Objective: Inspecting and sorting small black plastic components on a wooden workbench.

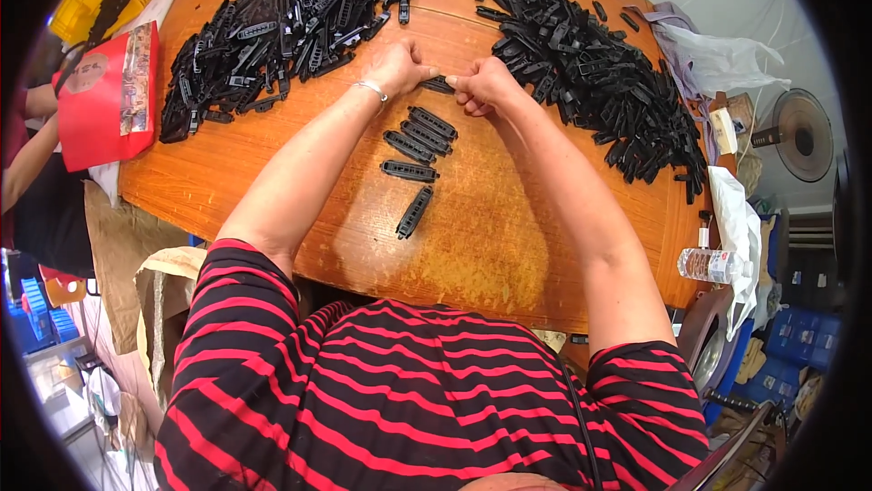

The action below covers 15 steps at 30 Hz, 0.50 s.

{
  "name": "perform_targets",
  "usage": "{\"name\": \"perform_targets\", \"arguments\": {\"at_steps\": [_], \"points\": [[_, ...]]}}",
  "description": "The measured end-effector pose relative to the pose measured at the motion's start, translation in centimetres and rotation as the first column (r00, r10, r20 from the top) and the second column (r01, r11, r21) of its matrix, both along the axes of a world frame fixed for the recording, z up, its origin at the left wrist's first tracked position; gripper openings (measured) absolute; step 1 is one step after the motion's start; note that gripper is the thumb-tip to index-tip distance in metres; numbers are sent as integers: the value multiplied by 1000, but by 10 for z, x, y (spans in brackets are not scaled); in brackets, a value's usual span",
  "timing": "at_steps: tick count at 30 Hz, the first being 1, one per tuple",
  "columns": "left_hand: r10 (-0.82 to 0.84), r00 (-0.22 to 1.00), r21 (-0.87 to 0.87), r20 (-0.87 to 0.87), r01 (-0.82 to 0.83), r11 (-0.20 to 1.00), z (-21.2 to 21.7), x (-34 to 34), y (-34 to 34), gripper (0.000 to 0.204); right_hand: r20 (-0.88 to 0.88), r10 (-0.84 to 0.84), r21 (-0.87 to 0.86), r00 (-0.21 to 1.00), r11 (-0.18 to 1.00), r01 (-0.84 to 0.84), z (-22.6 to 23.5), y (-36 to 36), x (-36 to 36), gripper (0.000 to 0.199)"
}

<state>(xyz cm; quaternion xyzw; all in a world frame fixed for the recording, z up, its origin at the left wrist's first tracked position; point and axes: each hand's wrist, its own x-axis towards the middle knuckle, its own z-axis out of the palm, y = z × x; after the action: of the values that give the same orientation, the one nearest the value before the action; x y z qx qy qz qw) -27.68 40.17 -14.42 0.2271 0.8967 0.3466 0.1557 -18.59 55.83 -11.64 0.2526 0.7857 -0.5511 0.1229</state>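
My left hand (398, 69) and my right hand (491, 88) meet near the middle of the table, pinching a small, long black plastic part (439, 84) between them, one at each end. The fingers partly cover it. Just below lie several similar slotted, elongated black plastic pieces: a slanting group (423, 138) side by side, a nearly level one (409, 170), and a steeply tilted one (414, 212) closest to me.
Large heaps of black plastic parts lie at the far left (291, 23) and far right (590, 73) of the wooden table (472, 246). A red bag (95, 114) and another person's arm (32, 159) are at left. A plastic bottle (713, 265) lies by the right edge.
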Motion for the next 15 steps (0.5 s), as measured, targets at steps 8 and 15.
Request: {"name": "perform_targets", "arguments": {"at_steps": [8, 15], "points": [[-56, 998, -121, 5, 57, 991, 26, 43, -23, 50, 13, 229, 222, 973, 948, -227, 14, -3, 29, 18], [-373, 899, -208, -230, 329, 921, 42, 143, -66, 124, 24, 615, 693, 788, 558, -457, 31, -27, 57, 79]]}}
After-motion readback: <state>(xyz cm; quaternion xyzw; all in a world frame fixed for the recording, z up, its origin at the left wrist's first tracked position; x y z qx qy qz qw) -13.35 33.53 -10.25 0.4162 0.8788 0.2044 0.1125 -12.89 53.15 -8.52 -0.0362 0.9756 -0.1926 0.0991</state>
